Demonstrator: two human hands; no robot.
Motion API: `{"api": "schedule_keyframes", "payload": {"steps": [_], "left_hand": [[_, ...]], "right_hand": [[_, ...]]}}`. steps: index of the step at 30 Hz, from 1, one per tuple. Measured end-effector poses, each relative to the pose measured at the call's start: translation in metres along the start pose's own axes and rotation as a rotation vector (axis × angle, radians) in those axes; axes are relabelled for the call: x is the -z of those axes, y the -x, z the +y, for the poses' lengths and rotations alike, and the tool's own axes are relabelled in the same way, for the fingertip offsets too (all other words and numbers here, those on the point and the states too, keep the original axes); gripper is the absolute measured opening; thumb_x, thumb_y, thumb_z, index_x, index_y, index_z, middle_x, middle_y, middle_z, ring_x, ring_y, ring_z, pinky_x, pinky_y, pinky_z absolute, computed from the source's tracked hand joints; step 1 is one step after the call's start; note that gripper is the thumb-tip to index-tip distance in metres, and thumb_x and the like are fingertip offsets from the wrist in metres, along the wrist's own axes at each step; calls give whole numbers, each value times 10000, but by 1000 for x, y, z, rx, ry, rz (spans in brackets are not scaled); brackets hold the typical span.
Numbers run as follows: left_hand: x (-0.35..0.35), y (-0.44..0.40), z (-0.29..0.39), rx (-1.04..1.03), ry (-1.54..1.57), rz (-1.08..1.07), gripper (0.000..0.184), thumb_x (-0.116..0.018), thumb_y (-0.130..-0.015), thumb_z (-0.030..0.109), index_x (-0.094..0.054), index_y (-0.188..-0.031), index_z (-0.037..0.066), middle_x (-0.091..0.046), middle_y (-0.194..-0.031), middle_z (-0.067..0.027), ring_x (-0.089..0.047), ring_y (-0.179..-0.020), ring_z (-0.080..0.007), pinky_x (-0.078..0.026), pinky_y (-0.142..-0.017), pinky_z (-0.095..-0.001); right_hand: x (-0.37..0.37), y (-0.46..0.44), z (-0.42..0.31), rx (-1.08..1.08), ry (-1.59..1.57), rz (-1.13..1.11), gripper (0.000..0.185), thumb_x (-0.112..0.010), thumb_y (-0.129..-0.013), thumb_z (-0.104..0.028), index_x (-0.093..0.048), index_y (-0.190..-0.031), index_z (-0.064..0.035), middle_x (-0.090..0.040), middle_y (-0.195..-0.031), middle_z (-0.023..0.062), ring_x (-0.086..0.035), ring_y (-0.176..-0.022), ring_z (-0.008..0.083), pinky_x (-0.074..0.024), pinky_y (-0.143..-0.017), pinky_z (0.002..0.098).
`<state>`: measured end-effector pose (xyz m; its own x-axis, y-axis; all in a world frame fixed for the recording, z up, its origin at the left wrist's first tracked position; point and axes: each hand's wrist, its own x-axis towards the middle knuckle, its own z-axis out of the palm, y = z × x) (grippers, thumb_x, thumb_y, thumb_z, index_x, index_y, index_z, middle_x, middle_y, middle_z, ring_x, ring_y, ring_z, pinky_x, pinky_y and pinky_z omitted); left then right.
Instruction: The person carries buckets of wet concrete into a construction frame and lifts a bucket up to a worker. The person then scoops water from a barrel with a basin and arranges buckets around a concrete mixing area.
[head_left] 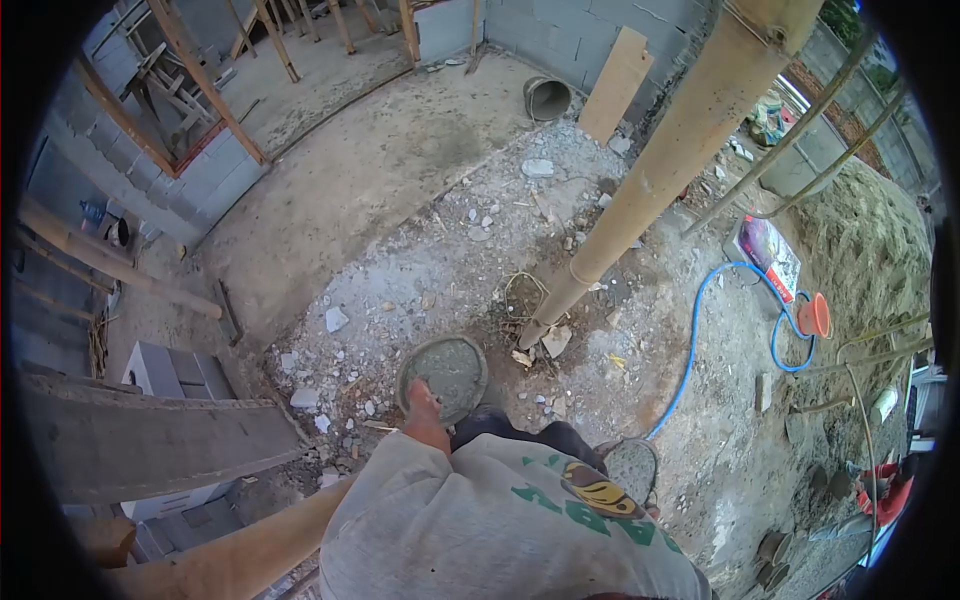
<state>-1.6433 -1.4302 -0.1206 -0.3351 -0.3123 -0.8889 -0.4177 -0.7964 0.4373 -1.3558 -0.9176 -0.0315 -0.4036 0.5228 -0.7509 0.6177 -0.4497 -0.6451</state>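
Note:
My left hand [423,403] is closed at the near left rim of a round bucket [484,386] full of wet grey mortar [455,370]. The grip itself is partly hidden by the hand's back. On my other side, a second bucket [655,470] holds a similar grey mix [630,468]. Only a small part of my right hand [654,511] shows, close to that bucket's near edge; my shirt hides its fingers. Both buckets are beside my body, one in front to the left, one to the right.
A slanted bamboo post [640,205] stands ahead in rubble. A blue hose [690,350] curves across the ground at right, near an orange container [815,316] and a printed sack [768,258]. An overturned bucket [547,99] lies by the far wall. Bamboo [240,545] crosses at lower left.

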Motion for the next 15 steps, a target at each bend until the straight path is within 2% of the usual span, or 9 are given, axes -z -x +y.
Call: {"api": "schedule_keyframes", "payload": {"steps": [1,5,7,10,11,14,15], "left_hand": [[-2,8,10,-9,17,14,276,-511,-693,372,-483,-890,180,-406,-778,-16,-376,-669,-195,-304,-533,-342],[19,-64,50,26,-10,132,235,-504,-701,335,-482,-865,168,-399,-740,-15,-364,-621,-171,-290,-506,-324],[23,-88,73,59,-5,182,215,-506,-703,319,-477,-844,160,-395,-713,-16,-355,-583,-159,-278,-489,-314],[15,-87,107,-8,26,271,159,-503,-704,305,-486,-779,165,-371,-620,6,-302,-477,-151,-249,-448,-311],[5,-76,127,12,35,263,142,-497,-708,306,-480,-747,171,-358,-595,13,-283,-455,-151,-241,-439,-307],[-3,-62,163,77,28,283,145,-479,-722,316,-453,-661,187,-325,-534,31,-238,-403,-151,-221,-418,-298],[5,-74,171,80,17,298,162,-472,-727,322,-439,-638,191,-316,-522,36,-230,-393,-150,-218,-414,-295]], "right_hand": [[-20,-3,-14,9,1,-10,181,-396,-742,-139,-296,-593,-117,-310,-538,41,-323,-465,175,-344,-458,337],[-96,-19,-54,17,-6,-55,182,-397,-743,-145,-296,-594,-117,-311,-539,45,-327,-467,178,-348,-461,343],[-130,-34,-60,12,-24,-90,182,-398,-743,-148,-297,-594,-117,-312,-539,47,-329,-469,180,-350,-463,346],[-176,-65,-44,-47,-162,-134,183,-408,-761,-174,-306,-621,-116,-331,-551,51,-351,-486,196,-359,-466,343],[-224,-30,-82,-196,-324,13,152,-397,-779,-194,-327,-667,-120,-337,-566,38,-348,-494,185,-361,-472,330],[-275,-61,-71,-218,-315,138,114,-377,-799,-219,-382,-747,-117,-342,-580,25,-338,-492,166,-351,-469,315],[-292,-70,-67,-339,-379,157,145,-377,-815,-252,-410,-851,-116,-337,-588,17,-328,-506,144,-334,-470,290]]}}
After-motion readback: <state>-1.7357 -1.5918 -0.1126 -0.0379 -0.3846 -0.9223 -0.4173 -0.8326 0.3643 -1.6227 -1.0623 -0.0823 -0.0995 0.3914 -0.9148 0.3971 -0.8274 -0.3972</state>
